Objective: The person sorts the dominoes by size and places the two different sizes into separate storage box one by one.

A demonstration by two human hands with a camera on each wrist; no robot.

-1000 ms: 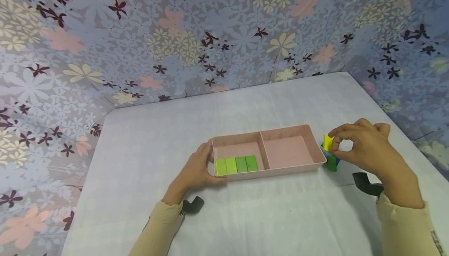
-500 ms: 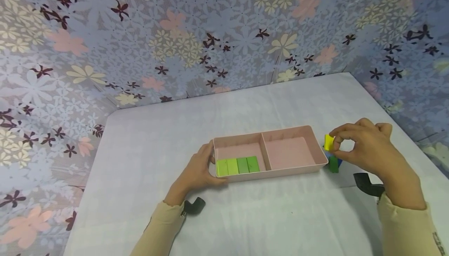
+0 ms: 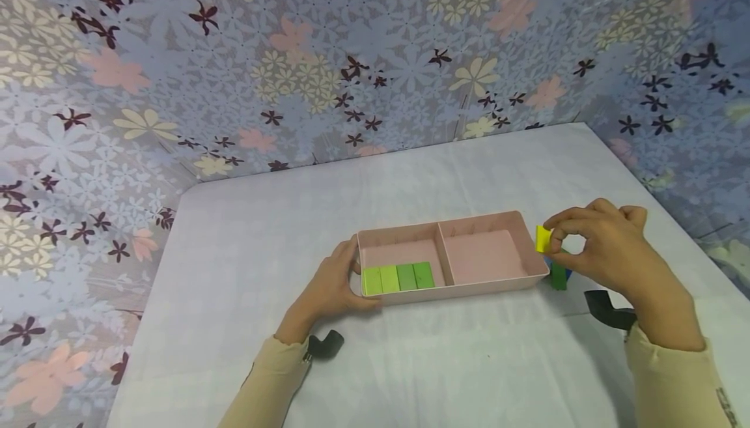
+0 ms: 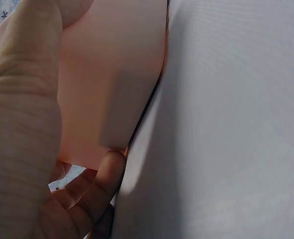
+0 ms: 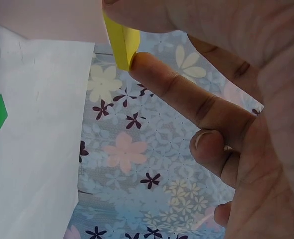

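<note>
A pink two-compartment box (image 3: 480,285) lies on the white table. My left hand (image 3: 328,288) grips its left end, thumb along the front wall and fingers around the far side; in the left wrist view the fingers (image 4: 89,199) wrap a corner of the box. Between thumb and index finger my right hand (image 3: 609,252) pinches a yellow block (image 3: 543,238), just beyond the box's right end. The right wrist view shows the yellow block (image 5: 119,42) tilted between the fingertips. In the left compartment stand light green blocks (image 3: 381,279) and darker green blocks (image 3: 415,276) in a row.
Beside the box's right end, partly under my right hand, are a green block (image 3: 558,276) and a blue block (image 3: 569,274). A flower-patterned cloth (image 3: 328,57) hangs behind the table (image 3: 422,363), which bears a white covering.
My right hand has moved slightly left with the yellow block, closer to the box's right end. The left hand keeps its hold on the box.
</note>
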